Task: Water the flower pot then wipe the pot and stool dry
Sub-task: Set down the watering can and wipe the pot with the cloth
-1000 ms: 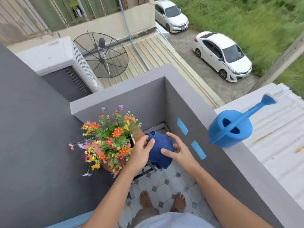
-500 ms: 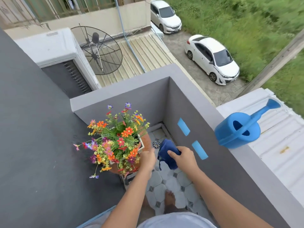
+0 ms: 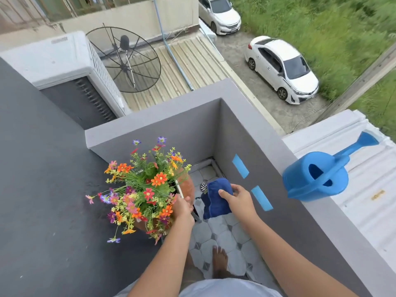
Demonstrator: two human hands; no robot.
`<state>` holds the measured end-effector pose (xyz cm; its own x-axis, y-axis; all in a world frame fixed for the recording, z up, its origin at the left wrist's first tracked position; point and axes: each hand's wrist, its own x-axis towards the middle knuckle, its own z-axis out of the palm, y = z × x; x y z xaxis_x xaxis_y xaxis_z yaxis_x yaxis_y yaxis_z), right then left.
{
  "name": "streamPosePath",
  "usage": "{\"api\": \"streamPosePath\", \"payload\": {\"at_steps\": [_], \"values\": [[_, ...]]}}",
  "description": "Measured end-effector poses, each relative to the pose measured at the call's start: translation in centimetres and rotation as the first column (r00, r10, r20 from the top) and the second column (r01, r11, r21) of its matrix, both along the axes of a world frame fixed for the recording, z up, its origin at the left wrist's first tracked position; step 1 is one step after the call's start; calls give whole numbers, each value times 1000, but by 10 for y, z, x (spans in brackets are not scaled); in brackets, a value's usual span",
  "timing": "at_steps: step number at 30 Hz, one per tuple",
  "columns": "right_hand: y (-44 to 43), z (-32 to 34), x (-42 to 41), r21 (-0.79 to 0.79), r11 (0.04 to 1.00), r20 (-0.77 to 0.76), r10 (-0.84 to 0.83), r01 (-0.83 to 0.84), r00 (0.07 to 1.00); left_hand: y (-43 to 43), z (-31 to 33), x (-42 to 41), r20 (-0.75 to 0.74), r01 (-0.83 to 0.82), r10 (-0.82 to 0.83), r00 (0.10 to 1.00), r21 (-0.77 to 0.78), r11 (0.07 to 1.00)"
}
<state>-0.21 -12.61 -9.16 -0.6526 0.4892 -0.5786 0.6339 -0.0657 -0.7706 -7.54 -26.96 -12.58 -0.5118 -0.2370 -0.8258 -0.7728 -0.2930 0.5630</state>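
Since a moment ago the right hand point(image 3: 240, 200) is drawing the cloth point(image 3: 215, 202) a little away from the pot point(image 3: 188, 183), and the cloth is hanging looser, less bunched. That hand is pinching the blue cloth, thumb on top, over the tiles point(image 3: 225, 232) and near the drain point(image 3: 203, 186). The left hand point(image 3: 183, 207) is curling round the pot's near rim and gripping it. The pot is sitting in the balcony corner by the dark wall, with flowers point(image 3: 145, 189) spilling over its left side. The can point(image 3: 315, 179) is resting on the ledge point(image 3: 267, 144) to the right, well apart from both hands, its spout pointing outward. A bare foot point(image 3: 219, 262) is standing on the tiles.
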Motion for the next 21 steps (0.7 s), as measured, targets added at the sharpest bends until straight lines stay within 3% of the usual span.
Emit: {"api": "streamPosePath", "payload": {"at_steps": [5, 10, 14, 17, 21], "values": [[0, -4, -12, -59, 997, 1, 47, -47, 999, 7, -4, -3, 50, -104, 110, 993, -113, 988], [5, -3, -20, -104, 993, -51, 57, -62, 997, 12, 12, -5, 65, -199, 200, 978, -32, 980], [6, -3, -28, -126, 989, -61, 76, -84, 995, 13, 14, -8, 125, -167, 171, 977, -41, 985], [7, -3, -30, -132, 986, -61, 94, -101, 994, 14, 15, -5, 79, -167, 165, 983, 18, 986], [11, -5, -30, -144, 983, -56, 109, -116, 992, 14, 4, -3, 74, -152, 165, 984, -156, 976]]}}
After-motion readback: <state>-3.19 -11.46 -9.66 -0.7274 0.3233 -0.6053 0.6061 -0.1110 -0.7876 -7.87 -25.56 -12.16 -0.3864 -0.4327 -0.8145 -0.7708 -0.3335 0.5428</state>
